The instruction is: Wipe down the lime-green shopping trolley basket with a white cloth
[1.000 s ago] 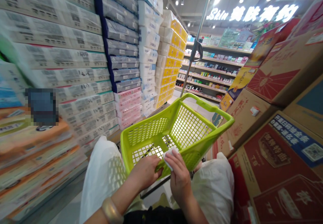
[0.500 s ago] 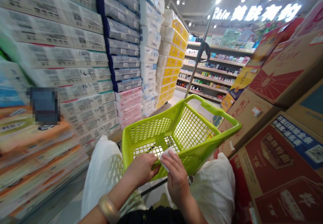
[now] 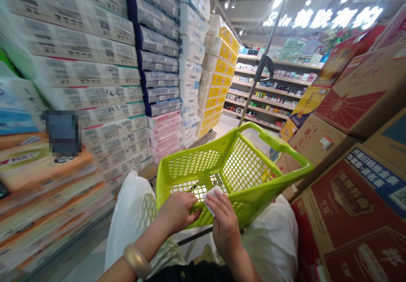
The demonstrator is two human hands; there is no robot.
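Observation:
A bright green plastic shopping basket (image 3: 193, 159) with perforated sides and a raised handle stands between my knees, on a metal frame. My left hand (image 3: 179, 210) grips its near rim, fingers curled over the edge. Just to the right, my right hand (image 3: 225, 218) presses a folded white tissue (image 3: 213, 195) against the same rim. Its fingers lie over the tissue, which partly shows at their tips. A gold bangle (image 3: 137, 261) circles my left wrist. Through the basket's grid base, parts of the floor and frame show.
Stacked packs of paper (image 3: 95, 74) rise on the left, with orange packs (image 3: 57, 167) nearer. Cardboard cartons (image 3: 349, 189) crowd the right side. A slanted metal pole (image 3: 269, 40) with a dark hook stands beyond the basket. Product shelves (image 3: 266, 87) line the back.
The basket has shifted slightly right in view, its handle end most, and the pole leans a little further right. Both hands stay at the rim, the right one with the tissue.

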